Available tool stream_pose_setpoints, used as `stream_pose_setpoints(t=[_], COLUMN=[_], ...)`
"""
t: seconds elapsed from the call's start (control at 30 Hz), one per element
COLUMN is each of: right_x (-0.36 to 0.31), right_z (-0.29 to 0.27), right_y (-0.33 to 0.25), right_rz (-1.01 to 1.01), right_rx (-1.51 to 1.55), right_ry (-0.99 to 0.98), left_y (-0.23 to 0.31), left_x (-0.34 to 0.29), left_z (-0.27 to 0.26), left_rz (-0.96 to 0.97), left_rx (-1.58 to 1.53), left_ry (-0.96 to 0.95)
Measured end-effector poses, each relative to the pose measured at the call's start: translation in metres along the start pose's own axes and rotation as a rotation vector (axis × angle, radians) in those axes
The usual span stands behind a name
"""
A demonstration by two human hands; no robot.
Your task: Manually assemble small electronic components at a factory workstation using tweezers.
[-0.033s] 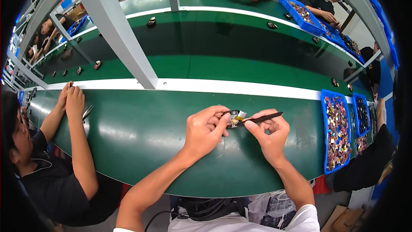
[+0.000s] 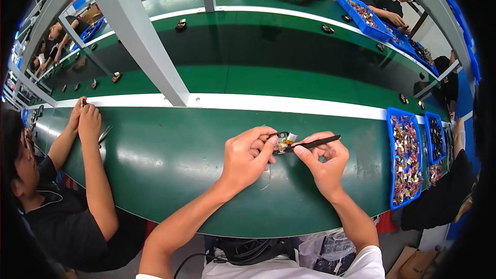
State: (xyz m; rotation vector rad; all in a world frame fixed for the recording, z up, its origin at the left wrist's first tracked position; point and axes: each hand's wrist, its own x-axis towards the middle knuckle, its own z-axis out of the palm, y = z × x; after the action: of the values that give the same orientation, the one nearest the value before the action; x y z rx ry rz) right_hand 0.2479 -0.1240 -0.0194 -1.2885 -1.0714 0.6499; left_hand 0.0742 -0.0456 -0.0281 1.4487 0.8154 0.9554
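Observation:
Between the fingers of my left hand (image 2: 248, 156) is a small black plastic housing (image 2: 282, 135), pinched at its left side. A yellow part with a white tab (image 2: 291, 138) shows in or against it; fine detail is too small to tell. My right hand (image 2: 327, 161) is closed round slim black tweezers (image 2: 321, 141), held like a pen. Their tip reaches the housing's right side, and their back end points right. Both hands are just above the green table (image 2: 181, 168), close together.
At right stand a blue tray (image 2: 391, 165) of small wired parts and a blue tray (image 2: 428, 124) of black pieces. Beyond a white rail (image 2: 289, 104), a green conveyor belt (image 2: 248, 80) carries several small assemblies. A co-worker (image 2: 62, 212) sits at left, near metal tweezers (image 2: 105, 135); others work across.
Small assemblies on the left part of the belt have shifted slightly left. My hands, the housing and the black tweezers look almost unmoved.

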Motion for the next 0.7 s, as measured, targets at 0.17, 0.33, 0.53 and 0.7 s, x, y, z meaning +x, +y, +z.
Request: stream_pose_setpoints(t=[0.17, 0.33, 0.53, 0.7], right_x=[-0.002, -0.001, -0.001, 0.0], right_z=[0.001, -0.003, -0.002, -0.003], right_y=[0.003, 0.011, 0.006, 0.006], right_rz=[-0.075, -0.099, -0.069, 0.102], right_rx=[-0.124, -0.19, -0.172, -0.002], right_ry=[0.025, 0.028, 0.007, -0.003], left_y=[-0.004, -0.007, -0.004, -0.004], left_x=[0.0, -0.001, -0.003, -0.004], left_z=[0.003, 0.006, 0.01, 0.008], left_rz=[-0.011, 0.017, 0.032, 0.011], left_rx=[0.01, 0.018, 0.027, 0.025], left_ry=[-0.005, -0.001, -0.018, -0.054])
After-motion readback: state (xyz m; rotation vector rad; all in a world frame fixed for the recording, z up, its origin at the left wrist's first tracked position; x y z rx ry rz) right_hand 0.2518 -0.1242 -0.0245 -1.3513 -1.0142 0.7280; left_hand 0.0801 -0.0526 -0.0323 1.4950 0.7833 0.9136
